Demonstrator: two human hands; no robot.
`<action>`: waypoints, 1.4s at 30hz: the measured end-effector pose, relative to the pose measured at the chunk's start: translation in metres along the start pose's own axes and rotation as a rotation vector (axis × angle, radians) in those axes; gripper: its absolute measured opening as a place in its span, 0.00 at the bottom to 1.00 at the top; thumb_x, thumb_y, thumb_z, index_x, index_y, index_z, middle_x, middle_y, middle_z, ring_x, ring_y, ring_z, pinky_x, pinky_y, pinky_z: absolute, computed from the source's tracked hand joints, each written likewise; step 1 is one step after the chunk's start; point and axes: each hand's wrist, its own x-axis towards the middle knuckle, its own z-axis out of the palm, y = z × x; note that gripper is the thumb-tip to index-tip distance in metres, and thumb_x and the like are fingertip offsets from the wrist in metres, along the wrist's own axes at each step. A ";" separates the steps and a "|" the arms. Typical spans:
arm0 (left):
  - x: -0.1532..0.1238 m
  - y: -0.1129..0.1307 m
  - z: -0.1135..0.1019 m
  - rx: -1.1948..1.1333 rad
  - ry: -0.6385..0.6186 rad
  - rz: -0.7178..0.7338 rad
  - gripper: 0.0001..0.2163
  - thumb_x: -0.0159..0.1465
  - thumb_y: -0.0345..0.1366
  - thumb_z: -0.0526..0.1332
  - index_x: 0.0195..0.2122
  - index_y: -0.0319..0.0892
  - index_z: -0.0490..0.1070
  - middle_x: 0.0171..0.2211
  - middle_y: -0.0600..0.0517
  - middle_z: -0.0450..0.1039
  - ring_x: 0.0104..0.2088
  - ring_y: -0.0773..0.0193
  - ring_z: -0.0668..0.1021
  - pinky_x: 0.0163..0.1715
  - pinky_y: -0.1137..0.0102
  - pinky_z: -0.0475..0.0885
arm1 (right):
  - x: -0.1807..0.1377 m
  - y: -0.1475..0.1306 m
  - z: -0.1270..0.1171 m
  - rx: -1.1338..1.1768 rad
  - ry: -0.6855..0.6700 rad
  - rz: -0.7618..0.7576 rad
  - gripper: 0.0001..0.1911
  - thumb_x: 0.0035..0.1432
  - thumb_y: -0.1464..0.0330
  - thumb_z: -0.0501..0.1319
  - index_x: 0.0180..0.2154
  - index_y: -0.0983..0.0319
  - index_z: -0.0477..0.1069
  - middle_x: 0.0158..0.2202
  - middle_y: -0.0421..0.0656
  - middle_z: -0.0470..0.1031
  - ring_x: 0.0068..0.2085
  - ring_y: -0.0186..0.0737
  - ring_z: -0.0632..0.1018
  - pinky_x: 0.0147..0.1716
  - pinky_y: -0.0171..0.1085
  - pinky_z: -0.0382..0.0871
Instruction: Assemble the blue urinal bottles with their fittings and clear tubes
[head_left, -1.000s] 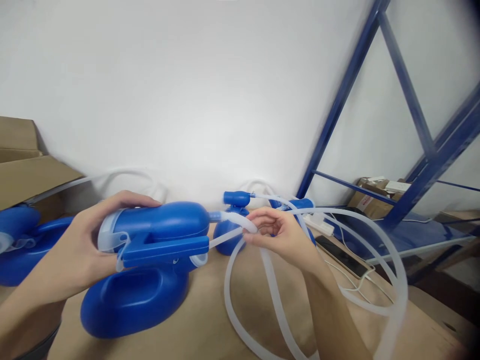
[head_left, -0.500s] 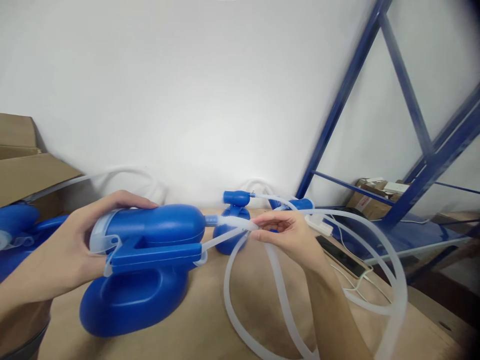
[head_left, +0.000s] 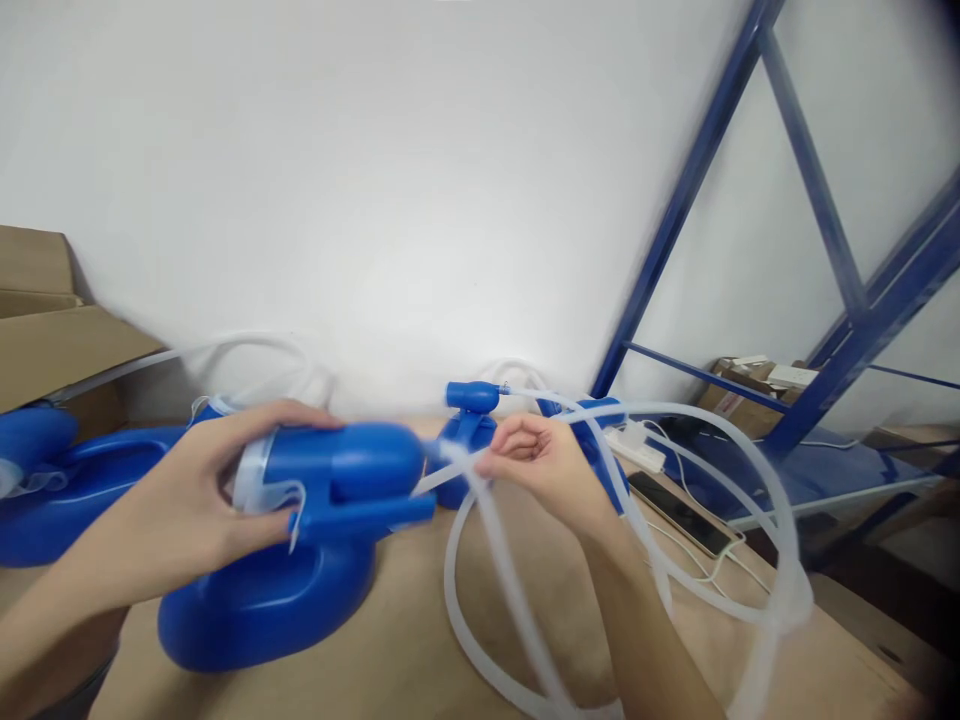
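Observation:
My left hand (head_left: 199, 490) is wrapped around the capped neck of a blue plastic urinal bottle (head_left: 345, 462) with a translucent cap (head_left: 255, 475). The bottle's rounded lower part (head_left: 262, 640) is below, and its narrow tip points right toward the clear hose (head_left: 510, 560). My right hand (head_left: 544, 465) is closed, thumb and fingertips pinching a thin white strip (head_left: 454, 470) that runs to the bottle's handle side. Motion blurs the tip, hose and strip, so whether they join is unclear. Behind is another blue bottle (head_left: 474, 397) with a hose fitted to its spout.
Looped hose (head_left: 784, 540) lies on the right of the table (head_left: 405, 640). A phone (head_left: 679, 510), power strip (head_left: 634, 447) and white cables are behind it. At left are more blue bottles (head_left: 75, 500) and an open cardboard box (head_left: 67, 350). A blue metal rack (head_left: 694, 170) stands right.
My left hand and the bottle's neck have moved right and slightly down; its lower part has hardly moved. My right hand has shifted slightly left, and the hose has swung.

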 end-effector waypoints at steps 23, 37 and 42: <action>0.002 0.006 0.004 -0.092 0.178 -0.067 0.26 0.49 0.52 0.74 0.46 0.48 0.75 0.43 0.56 0.80 0.41 0.57 0.81 0.44 0.70 0.76 | -0.004 -0.006 -0.012 -0.180 -0.259 0.103 0.17 0.57 0.56 0.75 0.41 0.60 0.80 0.38 0.44 0.87 0.42 0.47 0.86 0.48 0.46 0.79; 0.004 0.006 0.000 -0.061 0.184 -0.031 0.26 0.50 0.53 0.75 0.48 0.49 0.74 0.45 0.56 0.79 0.42 0.58 0.81 0.43 0.70 0.77 | 0.000 0.004 -0.012 -0.006 -0.019 -0.017 0.23 0.49 0.60 0.80 0.46 0.58 0.80 0.37 0.41 0.83 0.40 0.40 0.84 0.45 0.40 0.80; 0.009 -0.006 -0.003 -0.053 0.093 0.067 0.26 0.50 0.51 0.76 0.48 0.50 0.75 0.44 0.55 0.79 0.39 0.58 0.82 0.38 0.71 0.79 | 0.000 0.007 0.008 0.075 0.025 -0.081 0.15 0.50 0.60 0.78 0.37 0.58 0.82 0.36 0.42 0.84 0.41 0.41 0.85 0.45 0.40 0.82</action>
